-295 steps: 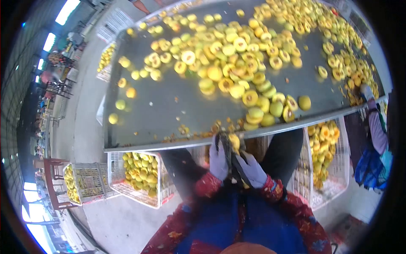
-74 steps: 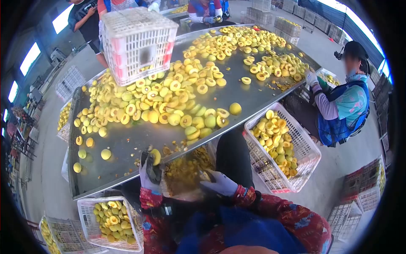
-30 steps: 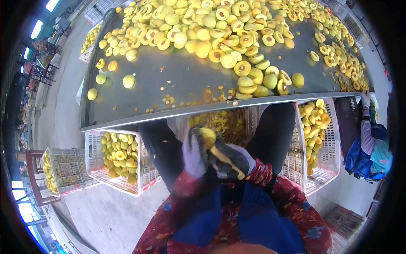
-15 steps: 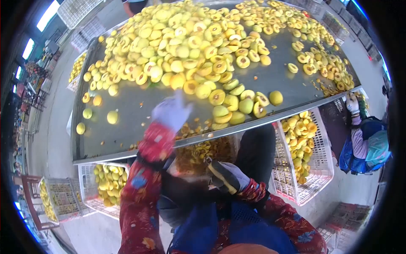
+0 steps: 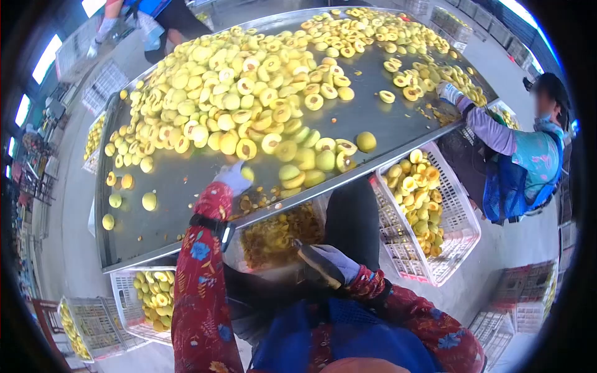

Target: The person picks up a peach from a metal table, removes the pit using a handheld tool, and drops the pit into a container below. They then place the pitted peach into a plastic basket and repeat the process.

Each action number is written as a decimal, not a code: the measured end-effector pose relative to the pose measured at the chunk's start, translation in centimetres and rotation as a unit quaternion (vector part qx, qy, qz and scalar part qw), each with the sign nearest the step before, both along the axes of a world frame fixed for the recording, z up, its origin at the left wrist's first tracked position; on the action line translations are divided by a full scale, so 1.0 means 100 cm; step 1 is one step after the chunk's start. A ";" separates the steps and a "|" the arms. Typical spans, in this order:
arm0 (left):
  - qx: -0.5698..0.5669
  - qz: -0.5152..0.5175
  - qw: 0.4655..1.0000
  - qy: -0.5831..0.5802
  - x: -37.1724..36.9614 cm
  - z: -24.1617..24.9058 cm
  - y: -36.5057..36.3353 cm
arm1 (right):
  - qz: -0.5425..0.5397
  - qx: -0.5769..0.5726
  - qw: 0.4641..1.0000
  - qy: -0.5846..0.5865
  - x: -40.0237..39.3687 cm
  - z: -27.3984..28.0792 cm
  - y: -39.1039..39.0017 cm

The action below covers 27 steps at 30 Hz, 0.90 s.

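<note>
My left hand point(image 5: 233, 178), in a pale glove, is over the near edge of the metal table point(image 5: 168, 177), its fingers closed on a yellow-green apricot point(image 5: 247, 173). Just beyond it spreads a large heap of apricots point(image 5: 211, 93), many halved with brown stones or hollows showing. Low in front of my lap, my right hand point(image 5: 341, 264), also gloved, grips a hand tool point(image 5: 320, 264) with a dark, tan-edged body and a small metal tip. Under that tip stands a bin point(image 5: 273, 239) of brownish scraps below the table edge.
White plastic crates of apricot halves stand right point(image 5: 457, 239) and left point(image 5: 124, 298) of my legs. A co-worker point(image 5: 528, 155) at the right reaches onto the table with a gloved hand. Another person point(image 5: 155, 15) is at the far left side. Stacked crates point(image 5: 519, 292) sit lower right.
My left hand has drawn back slightly from the heap, and an apricot now shows at its fingertips. My view has shifted; the co-worker's hand is now on the table, and another person shows at the far side.
</note>
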<state>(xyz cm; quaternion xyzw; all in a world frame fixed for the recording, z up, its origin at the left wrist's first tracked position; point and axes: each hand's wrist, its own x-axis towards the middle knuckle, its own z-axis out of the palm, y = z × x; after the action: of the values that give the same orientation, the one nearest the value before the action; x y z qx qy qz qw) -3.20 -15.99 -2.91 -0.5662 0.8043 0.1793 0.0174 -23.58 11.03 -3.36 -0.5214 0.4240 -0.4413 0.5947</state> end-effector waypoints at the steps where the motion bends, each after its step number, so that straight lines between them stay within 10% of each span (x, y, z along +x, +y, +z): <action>1: 0.002 -0.010 0.999 -0.046 0.007 -0.001 0.007 | 0.003 0.002 1.000 0.015 0.002 0.008 0.000; 3: -0.010 -0.036 0.999 -0.039 0.021 0.003 0.021 | 0.020 0.259 0.964 -0.061 0.002 0.026 0.002; 7: -0.012 -0.005 0.983 0.182 0.057 -0.010 0.035 | -0.015 0.183 0.983 -0.028 -0.001 0.035 0.008; 10: 0.333 0.170 0.670 0.641 0.059 0.018 0.084 | -0.054 0.184 0.980 -0.053 0.000 0.036 0.002; 13: 0.039 -0.070 0.853 0.516 0.045 0.042 0.140 | -0.059 0.067 0.995 0.054 0.009 0.044 -0.005; 14: 0.174 0.052 0.764 0.620 0.041 0.042 0.154 | -0.067 0.003 0.991 0.116 0.015 0.051 -0.005; 19: 0.125 0.083 0.731 0.666 0.025 0.009 0.193 | -0.059 -0.248 0.903 0.345 0.032 0.073 -0.009; 21: 0.389 0.220 0.476 0.757 0.026 0.033 0.206 | -0.085 -0.256 0.897 0.351 0.039 0.063 -0.006; 27: -0.023 0.090 0.807 0.584 0.021 0.015 0.235 | -0.039 -0.207 0.897 0.389 0.056 0.063 -0.002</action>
<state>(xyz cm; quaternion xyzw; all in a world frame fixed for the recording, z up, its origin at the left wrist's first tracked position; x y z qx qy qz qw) -1.15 7.52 -1.39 -0.4249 0.6121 0.4580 -0.4848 -17.99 10.78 2.89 -0.7460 0.5406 -0.3034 0.2434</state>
